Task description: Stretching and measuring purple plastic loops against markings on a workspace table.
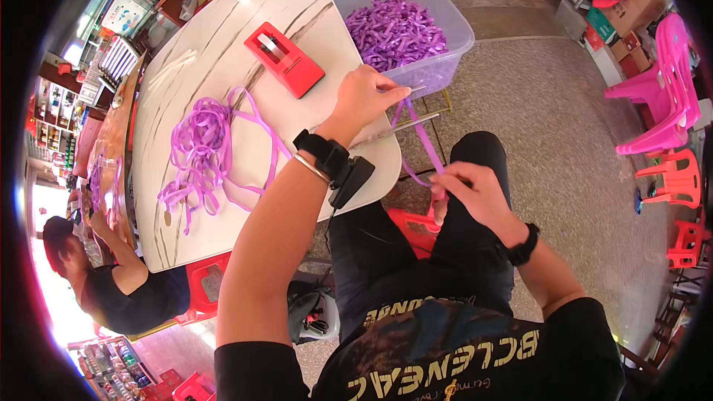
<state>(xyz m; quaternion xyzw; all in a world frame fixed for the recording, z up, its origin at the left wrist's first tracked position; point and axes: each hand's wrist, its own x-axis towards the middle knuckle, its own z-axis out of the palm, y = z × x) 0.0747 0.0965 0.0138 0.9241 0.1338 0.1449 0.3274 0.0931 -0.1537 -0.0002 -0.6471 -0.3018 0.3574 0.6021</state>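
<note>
My left hand (pixel 369 96) is above the table's right edge, thumb and fingers pinched together on a purple ribbon (pixel 423 135). A thin, light sliver sticks out past those fingertips; what it is I cannot make out. The ribbon hangs down in a loop to my right hand (pixel 472 191), whose closed fingers grip its lower part above my right knee. Below my left hand, a thin metal rod (pixel 417 121) juts from the table edge. A tangled heap of purple ribbon (pixel 200 145) lies on the white marbled table (pixel 160 96), with loose strands trailing toward my left forearm.
A red tape dispenser (pixel 285 59) stands on the table. Beyond my left hand, a clear plastic bin (pixel 462 33) holds many short purple ribbon pieces (pixel 397 30). Another person (pixel 119 275) sits at the left. Pink chairs (pixel 665 89) and orange stools (pixel 674 178) stand at the right.
</note>
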